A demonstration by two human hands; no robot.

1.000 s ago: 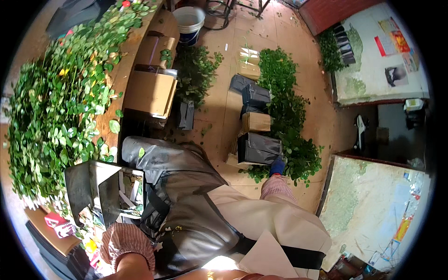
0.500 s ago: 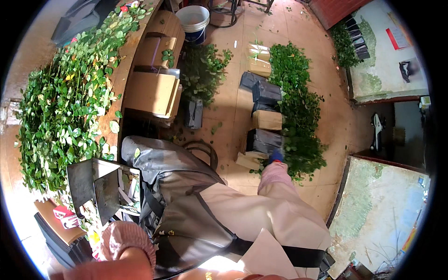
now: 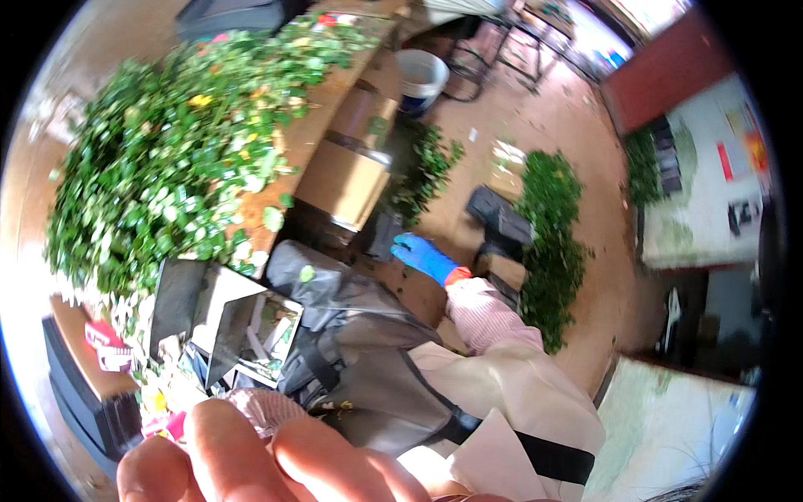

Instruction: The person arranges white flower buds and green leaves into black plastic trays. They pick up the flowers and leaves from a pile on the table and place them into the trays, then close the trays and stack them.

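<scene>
My right hand [image 3: 422, 255], in a blue glove with a striped sleeve, is stretched out open above the floor, between the cardboard stack and the wrapped bundles [image 3: 489, 213] of leafy stems. My left hand [image 3: 226, 456] is bare and large at the bottom edge, its fingers curled and cut off, so anything in them is hidden. Beside it a dark metal box [image 3: 263, 335] with raised plates holds scraps. A thick heap of leafy stems [image 3: 159, 167] lies along the wooden bench [image 3: 305, 134] on the left. A dark apron [image 3: 360, 393] covers my lap.
Cardboard pieces [image 3: 343, 180] are stacked beside the bench. A white bucket [image 3: 418, 75] and metal stands [image 3: 519, 58] are farther back. Greenery [image 3: 644, 167] leans on the right wall, near a red door [image 3: 657, 63] and a dark opening [image 3: 719, 309].
My gloved right hand has left the front bundle, moving up and left with fingers spread. My left hand has risen closer to the camera. The whole view has tilted and shifted.
</scene>
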